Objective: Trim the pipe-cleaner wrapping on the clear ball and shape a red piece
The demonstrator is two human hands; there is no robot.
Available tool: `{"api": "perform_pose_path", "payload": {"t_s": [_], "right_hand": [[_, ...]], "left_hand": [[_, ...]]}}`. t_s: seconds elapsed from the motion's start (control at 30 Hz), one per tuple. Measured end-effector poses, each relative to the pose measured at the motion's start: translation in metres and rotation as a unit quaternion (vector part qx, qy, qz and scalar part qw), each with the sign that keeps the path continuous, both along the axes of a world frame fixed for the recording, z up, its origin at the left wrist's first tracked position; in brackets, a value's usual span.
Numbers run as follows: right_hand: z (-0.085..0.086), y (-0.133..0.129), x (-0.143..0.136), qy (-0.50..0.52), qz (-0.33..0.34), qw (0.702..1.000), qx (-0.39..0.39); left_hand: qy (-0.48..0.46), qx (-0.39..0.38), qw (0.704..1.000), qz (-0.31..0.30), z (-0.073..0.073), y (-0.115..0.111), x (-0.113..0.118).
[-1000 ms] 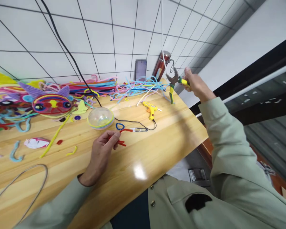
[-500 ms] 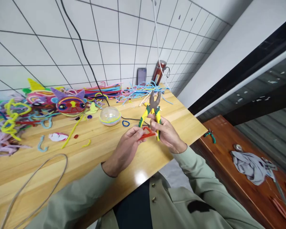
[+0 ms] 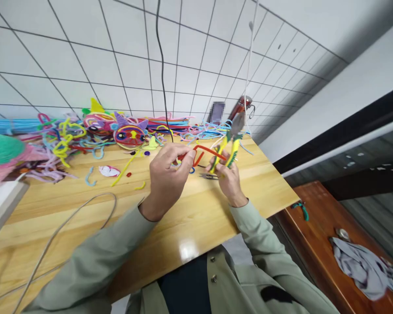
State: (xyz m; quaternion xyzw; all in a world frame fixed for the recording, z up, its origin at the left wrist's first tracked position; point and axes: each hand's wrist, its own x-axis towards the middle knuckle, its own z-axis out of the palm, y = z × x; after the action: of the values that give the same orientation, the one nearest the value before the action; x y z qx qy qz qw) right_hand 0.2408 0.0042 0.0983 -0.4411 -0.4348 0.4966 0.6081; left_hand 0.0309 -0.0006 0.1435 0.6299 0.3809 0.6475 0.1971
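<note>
My left hand (image 3: 170,176) is closed in a pinch on a bent red pipe cleaner (image 3: 209,150), which angles out toward the right. Yellow-and-green pliers (image 3: 227,146) are gripped in my right hand (image 3: 228,178), their dark jaws pointing up and away from me. One end of the red pipe cleaner reaches across to the pliers' handles; whether it touches them I cannot tell. Small dark snips (image 3: 209,176) show just left of my right hand. Behind my left hand, a blue ring (image 3: 192,170) is partly covered.
Coloured pipe cleaners (image 3: 212,130) and a decorated face piece (image 3: 129,136) line the wall side. A phone (image 3: 216,112) and a red-brown flask (image 3: 240,109) lean there. A grey cable (image 3: 57,231) loops on the left. Lower right, a brown surface bears a grey cloth (image 3: 363,266).
The view has swung left. My left hand has lifted and turned over with the red pipe cleaner, whose bent shape now stands out visibly. The pliers have tilted to the right.
</note>
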Motion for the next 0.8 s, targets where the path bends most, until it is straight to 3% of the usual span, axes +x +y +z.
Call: {"api": "perform_pose_path", "payload": {"t_s": [0.13, 0.27, 0.37, 0.53, 0.8], "right_hand": [[0.001, 0.002, 0.015, -0.103, 0.009, 0.994, 0.023], [-0.011, 0.003, 0.020, -0.255, 0.022, 0.967, -0.002], [-0.020, 0.003, 0.018, -0.313, 0.038, 0.949, 0.019], [-0.020, 0.002, 0.007, -0.293, 0.073, 0.951, 0.071], [-0.013, -0.004, -0.011, -0.263, 0.096, 0.958, 0.055]], "left_hand": [[0.042, 0.075, 0.995, 0.057, 0.011, 0.009, -0.007], [0.048, 0.044, 0.995, 0.080, 0.014, 0.016, -0.004], [0.033, 0.013, 0.996, 0.086, 0.013, 0.020, -0.003], [0.032, 0.019, 0.994, 0.099, 0.010, 0.024, 0.000], [0.045, 0.043, 0.996, 0.068, 0.008, 0.024, -0.002]]}}
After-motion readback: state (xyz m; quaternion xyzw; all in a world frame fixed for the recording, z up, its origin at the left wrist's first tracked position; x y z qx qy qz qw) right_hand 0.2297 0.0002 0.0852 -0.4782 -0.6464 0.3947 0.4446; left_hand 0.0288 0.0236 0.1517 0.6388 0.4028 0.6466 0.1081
